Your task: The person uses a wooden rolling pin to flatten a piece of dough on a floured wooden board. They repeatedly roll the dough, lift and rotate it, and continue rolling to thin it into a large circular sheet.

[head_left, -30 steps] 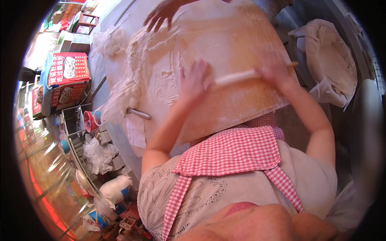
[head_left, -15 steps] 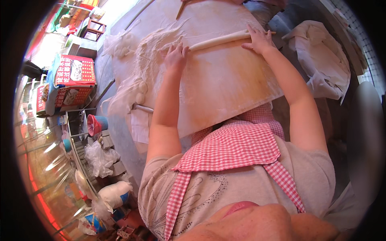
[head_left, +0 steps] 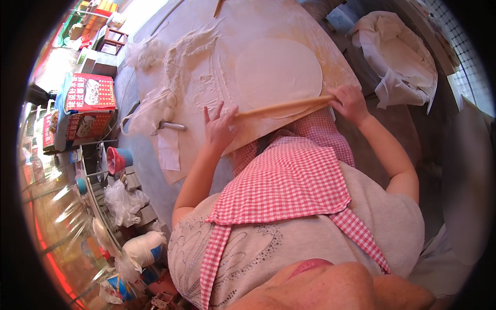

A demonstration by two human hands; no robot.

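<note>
A thin round sheet of dough (head_left: 279, 70) lies flat on the floured board (head_left: 206, 139). Along its near side stretches a long wooden rolling pin (head_left: 284, 111), bare of dough, close to the board's front edge. My left hand (head_left: 219, 128) is at the pin's left end, some fingers raised and spread while the others hold the pin; its grip is partly hidden. Closed round the right end is my right hand (head_left: 350, 105). Loose flour (head_left: 194, 62) is heaped left of the sheet. A metal-handled scraper (head_left: 173, 126) rests by my left forearm.
Clear plastic bags with pale lumps (head_left: 155, 111) sit at the board's left side. A cloth-lined basket (head_left: 395, 57) stands at the right. Further left are a red printed box (head_left: 93, 98) and a pink-and-blue plastic basket (head_left: 120, 159).
The dough that was wrapped round the rolling pin now lies spread as a round sheet. Both hands have drawn the bare pin toward me.
</note>
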